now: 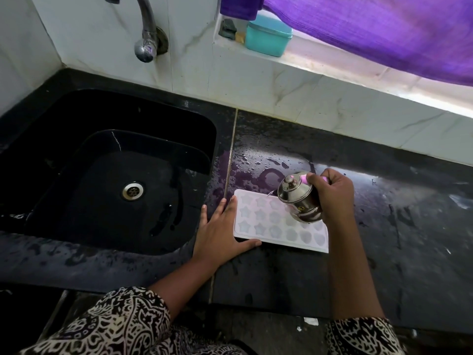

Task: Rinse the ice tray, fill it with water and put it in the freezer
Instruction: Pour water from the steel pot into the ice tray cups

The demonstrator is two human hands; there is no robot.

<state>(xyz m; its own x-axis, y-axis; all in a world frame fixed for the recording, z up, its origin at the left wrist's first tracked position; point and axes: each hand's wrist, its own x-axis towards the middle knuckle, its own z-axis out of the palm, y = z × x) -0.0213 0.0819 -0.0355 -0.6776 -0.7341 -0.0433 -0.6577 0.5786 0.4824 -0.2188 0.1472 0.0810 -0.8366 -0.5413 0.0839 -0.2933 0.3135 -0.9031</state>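
Note:
A white ice tray (266,224) with star and heart shaped cells lies flat on the black counter (384,226), just right of the sink. My left hand (220,231) rests on the counter with straight fingers against the tray's left end, the thumb along its front edge. My right hand (332,193) grips a small steel lidded pot (299,198), tilted to the left over the tray's far right cells. A thin trickle shows at the pot's spout. The pot hides part of the tray.
A black sink (107,175) with a steel drain (132,191) lies to the left, with a steel tap (146,34) above it. The counter behind the tray is wet. A teal box (268,34) stands on the window ledge under a purple curtain (384,29).

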